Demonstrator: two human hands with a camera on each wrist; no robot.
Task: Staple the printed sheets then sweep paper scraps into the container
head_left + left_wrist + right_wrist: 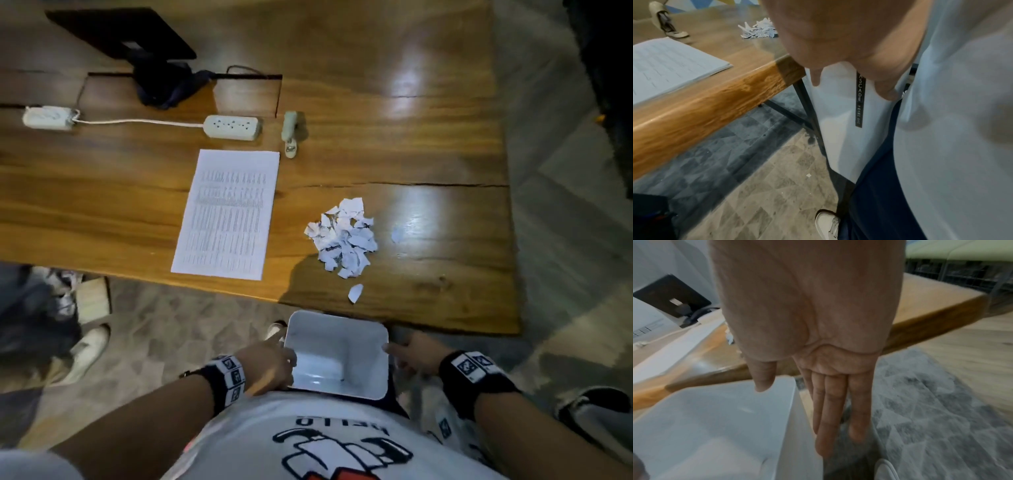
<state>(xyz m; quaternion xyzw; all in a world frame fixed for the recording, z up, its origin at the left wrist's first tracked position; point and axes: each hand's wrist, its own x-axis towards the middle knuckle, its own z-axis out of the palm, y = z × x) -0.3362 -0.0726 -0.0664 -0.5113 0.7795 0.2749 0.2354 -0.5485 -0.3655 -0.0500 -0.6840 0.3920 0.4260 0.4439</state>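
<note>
Left hand [270, 366] gripping white rectangular plastic container [337, 329], thumb over rim. Right hand [416, 356] flat, fingers [830, 410] straight and together beside wall. Torn white paper scraps [342, 236] beyond fingertips on wooden table [428, 137]. Judgement: tuck rim under edge, then sweep.

Glossy wooden table [394, 85]; patterned floor [191, 329]

A white container [337, 356] is held low in the frame, below the table [411, 102] edge, between the left hand [270, 365] and right hand [416, 356]. Printed sheets [226, 214], paper scraps [342, 236] and a stapler [290, 133] are seen at centre.
</note>
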